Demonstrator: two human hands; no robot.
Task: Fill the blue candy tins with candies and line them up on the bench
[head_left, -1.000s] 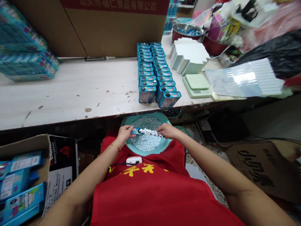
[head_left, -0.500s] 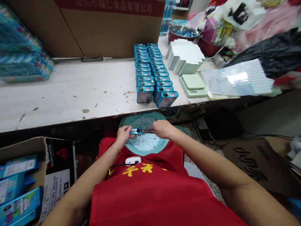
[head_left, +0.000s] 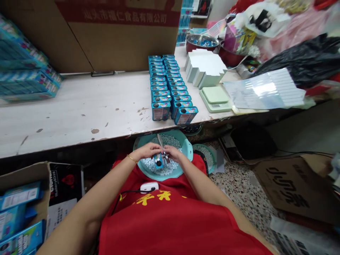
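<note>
One blue tin point(head_left: 158, 162), just bodyward of the left hand point(head_left: 149, 150), whose fingers curl round it. Right hand point(head_left: 173, 152), close beside, pinches a thin tool point(head_left: 159, 140). Left is nearer; tin's long axis foreshortened, I can't tell its direction.

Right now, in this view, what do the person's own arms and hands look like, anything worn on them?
The left arm and right arm show no sleeves, and neither the left hand nor the right hand wears a glove. A thin gold-coloured bracelet circles the left wrist; none shows on the right.
</note>
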